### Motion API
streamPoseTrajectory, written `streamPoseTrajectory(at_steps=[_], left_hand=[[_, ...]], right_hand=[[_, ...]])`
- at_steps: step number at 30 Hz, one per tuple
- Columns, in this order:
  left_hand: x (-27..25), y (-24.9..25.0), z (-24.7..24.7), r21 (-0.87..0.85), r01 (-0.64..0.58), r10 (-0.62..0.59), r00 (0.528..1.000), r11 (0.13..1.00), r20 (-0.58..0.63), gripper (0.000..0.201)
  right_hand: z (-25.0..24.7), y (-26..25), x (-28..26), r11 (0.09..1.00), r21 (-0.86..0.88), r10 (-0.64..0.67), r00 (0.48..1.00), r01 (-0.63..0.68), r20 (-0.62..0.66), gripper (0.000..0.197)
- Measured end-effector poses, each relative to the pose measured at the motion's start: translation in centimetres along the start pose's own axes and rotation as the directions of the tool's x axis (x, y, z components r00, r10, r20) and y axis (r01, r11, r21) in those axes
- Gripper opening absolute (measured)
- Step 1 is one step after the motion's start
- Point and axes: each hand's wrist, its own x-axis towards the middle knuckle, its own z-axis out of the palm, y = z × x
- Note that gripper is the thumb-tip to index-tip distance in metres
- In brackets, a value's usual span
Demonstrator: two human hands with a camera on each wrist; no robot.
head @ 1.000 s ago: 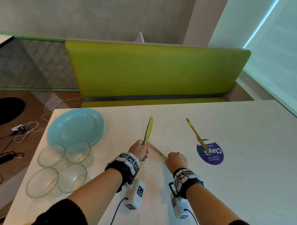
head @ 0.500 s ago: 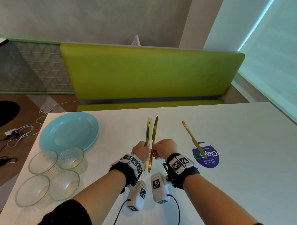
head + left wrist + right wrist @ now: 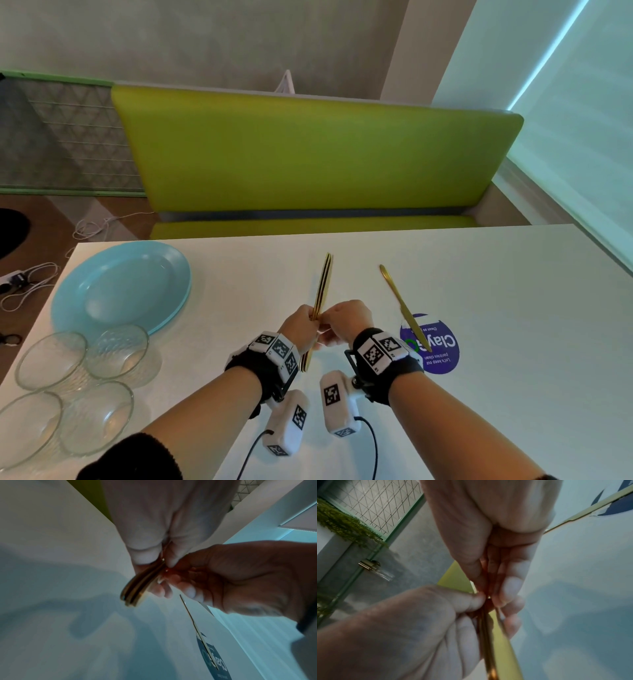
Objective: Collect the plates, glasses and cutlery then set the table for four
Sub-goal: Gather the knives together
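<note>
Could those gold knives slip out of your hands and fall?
Maybe. The left hand grips the stacked knives only near their middle, while the right hand pinches them, so one might slide out. Another knife lies close beside the right wrist and could get bumped. The glass bowls sit near the table edge.

On the table point(image 3: 479, 342), the plate point(image 3: 120, 287) lay far left, with four bowls point(image 3: 82, 387) clustered just before it. A knife point(image 3: 404, 308) lay right of centre, its near end over a sticker point(image 3: 442, 353). A bench point(image 3: 308, 154) stood behind the table.
</note>
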Motion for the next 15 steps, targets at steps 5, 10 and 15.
streamPoseTrajectory(at_steps=[5,10,15], left_hand=[[1.8,0.0,0.6,-0.164,0.089,-0.092,0.996,0.983,-0.016,0.016],[3.2,-0.5,-0.1,-0.23,0.103,-0.122,0.99,0.968,-0.069,0.012],[3.8,-1.3,-0.8,-0.279,0.131,-0.163,0.982,0.951,-0.094,0.019]], right_hand=[[-1.6,0.5,4.0,0.966,-0.254,-0.065,0.997,0.051,-0.047,0.02],[-5.3,2.4,8.0,0.887,-0.459,-0.077,0.96,-0.058,-0.269,0.028],[-7.6,3.9,11.0,0.83,-0.528,-0.043,0.923,-0.18,-0.382,0.023]])
